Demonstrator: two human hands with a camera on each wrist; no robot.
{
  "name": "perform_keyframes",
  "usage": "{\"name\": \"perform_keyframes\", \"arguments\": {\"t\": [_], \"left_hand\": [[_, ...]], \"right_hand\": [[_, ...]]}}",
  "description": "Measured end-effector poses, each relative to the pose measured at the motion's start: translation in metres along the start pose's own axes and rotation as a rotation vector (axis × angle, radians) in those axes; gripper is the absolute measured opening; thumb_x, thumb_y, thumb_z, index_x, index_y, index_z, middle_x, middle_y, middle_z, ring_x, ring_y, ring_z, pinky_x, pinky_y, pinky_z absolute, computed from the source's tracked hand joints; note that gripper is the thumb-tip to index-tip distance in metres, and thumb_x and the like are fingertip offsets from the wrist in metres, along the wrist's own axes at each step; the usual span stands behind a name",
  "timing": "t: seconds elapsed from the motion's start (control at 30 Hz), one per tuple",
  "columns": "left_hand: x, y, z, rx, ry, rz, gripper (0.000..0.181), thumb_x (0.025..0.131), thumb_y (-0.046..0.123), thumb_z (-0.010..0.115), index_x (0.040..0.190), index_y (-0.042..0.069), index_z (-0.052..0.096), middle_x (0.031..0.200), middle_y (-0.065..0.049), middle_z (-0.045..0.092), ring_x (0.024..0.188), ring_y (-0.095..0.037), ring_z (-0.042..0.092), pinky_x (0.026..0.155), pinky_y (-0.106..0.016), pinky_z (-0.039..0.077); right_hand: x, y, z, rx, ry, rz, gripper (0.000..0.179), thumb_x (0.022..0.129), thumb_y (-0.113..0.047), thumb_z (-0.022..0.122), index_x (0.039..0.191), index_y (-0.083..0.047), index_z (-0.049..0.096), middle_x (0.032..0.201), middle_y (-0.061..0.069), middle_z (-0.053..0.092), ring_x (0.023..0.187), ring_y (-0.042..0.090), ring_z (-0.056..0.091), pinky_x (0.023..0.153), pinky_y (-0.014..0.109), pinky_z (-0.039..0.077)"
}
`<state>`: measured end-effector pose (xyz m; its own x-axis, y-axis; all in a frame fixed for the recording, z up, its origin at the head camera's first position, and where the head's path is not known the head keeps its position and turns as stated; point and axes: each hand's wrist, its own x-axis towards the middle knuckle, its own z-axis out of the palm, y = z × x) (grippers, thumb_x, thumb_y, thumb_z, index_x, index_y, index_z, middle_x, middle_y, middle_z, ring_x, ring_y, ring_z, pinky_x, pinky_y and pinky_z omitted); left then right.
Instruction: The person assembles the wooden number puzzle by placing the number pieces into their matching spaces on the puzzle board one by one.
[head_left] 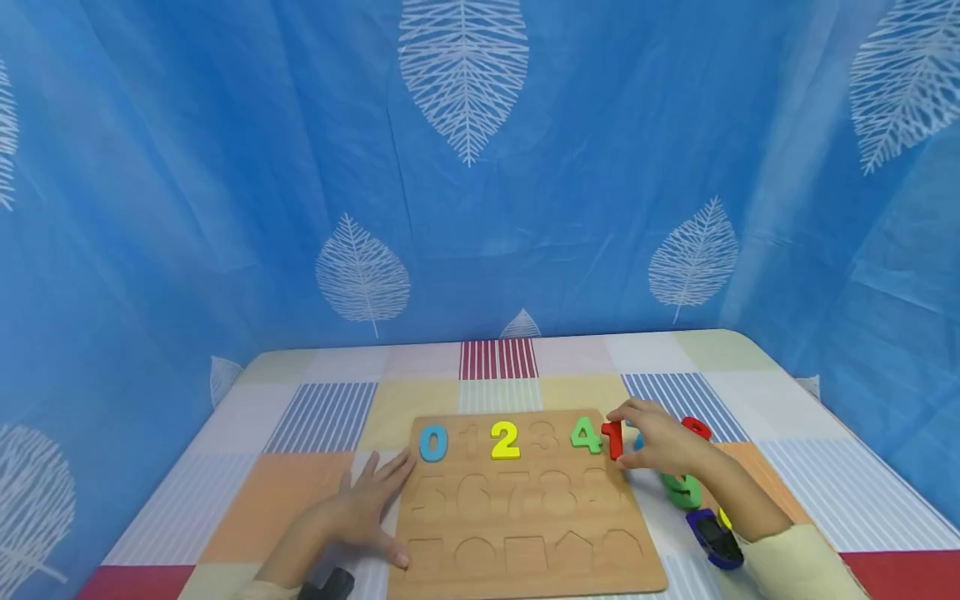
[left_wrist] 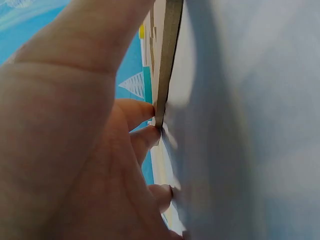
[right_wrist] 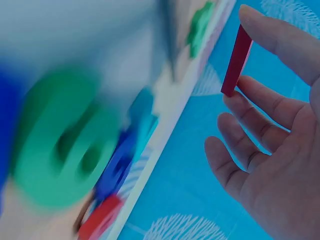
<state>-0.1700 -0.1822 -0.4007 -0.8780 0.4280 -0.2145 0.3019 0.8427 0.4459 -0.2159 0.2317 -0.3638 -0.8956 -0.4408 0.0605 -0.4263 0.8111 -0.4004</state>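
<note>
Pinches red 1 (head_left: 615, 440) in right hand (head_left: 663, 442), by its two ends, with thumb at base and fingertips at top. Holds it over right edge of wooden board (head_left: 525, 521), just beside green 4 (head_left: 592, 444); cannot tell height above board. Spreads left hand (head_left: 360, 508) along board's left edge, touching it with fingertips, grasping nothing.

Looks like a fitting step: aim for 1-shaped recess (head_left: 470, 442), bare, in top row between blue 0 (head_left: 424, 443) and yellow 2 (head_left: 506, 443). Don't confuse with 3-shaped recess (head_left: 542, 435), also bare and closer. Lift well clear of green 4 and yellow 2 when crossing leftward, to avoid knocking either. Carry face up, matching flag direction to outline; probably needs little turning, judging from head view. Line up base first, lower flat, release ends before fingertips catch on recess rim, then press down at middle. If snagging, nudge rather than force. Brace with left hand against sliding on tabletop (head_left: 247, 517), pushing gently so as not to shift board. Watch right sleeve (head_left: 798, 562) and forearm near loose green piece (head_left: 684, 497) and loose red piece (head_left: 697, 427); avoid sweeping either away.
</note>
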Motion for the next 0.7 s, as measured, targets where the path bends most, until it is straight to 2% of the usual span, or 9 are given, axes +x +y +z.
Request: {"name": "perform_keyframes", "arguments": {"t": [0.23, 0.47, 0.7], "left_hand": [[-0.003, 0.001, -0.001, -0.016, -0.001, 0.02, 0.121, 0.051, 0.054, 0.079, 0.146, 0.01, 0.018, 0.153, -0.013, 0.012, 0.134, -0.053, 0.001, 0.095, -0.075, -0.002], [-0.002, -0.002, 0.003, -0.014, -0.002, 0.022, 0.122, 0.05, 0.055, 0.078, 0.146, 0.011, 0.016, 0.153, -0.012, 0.011, 0.134, -0.053, 0.0, 0.094, -0.075, -0.003], [-0.002, -0.003, 0.003, -0.018, 0.0, 0.03, 0.122, 0.05, 0.054, 0.079, 0.146, 0.01, 0.017, 0.153, -0.013, 0.011, 0.134, -0.053, 0.0, 0.093, -0.076, -0.003]], "right_hand": [[0.029, -0.029, 0.017, 0.052, 0.021, -0.054, 0.052, 0.069, -0.015, 0.077, 0.115, 0.0, 0.056, 0.113, 0.009, 0.055, 0.105, 0.031, 0.045, 0.084, 0.047, 0.047], [0.056, -0.06, 0.037, 0.103, 0.025, -0.039, 0.052, 0.069, -0.013, 0.077, 0.117, -0.002, 0.057, 0.114, 0.007, 0.055, 0.107, 0.027, 0.045, 0.088, 0.047, 0.046], [0.08, -0.089, 0.052, 0.09, -0.01, -0.091, 0.053, 0.07, -0.016, 0.077, 0.117, -0.002, 0.058, 0.112, 0.007, 0.056, 0.101, 0.023, 0.045, 0.085, 0.04, 0.047]]}}
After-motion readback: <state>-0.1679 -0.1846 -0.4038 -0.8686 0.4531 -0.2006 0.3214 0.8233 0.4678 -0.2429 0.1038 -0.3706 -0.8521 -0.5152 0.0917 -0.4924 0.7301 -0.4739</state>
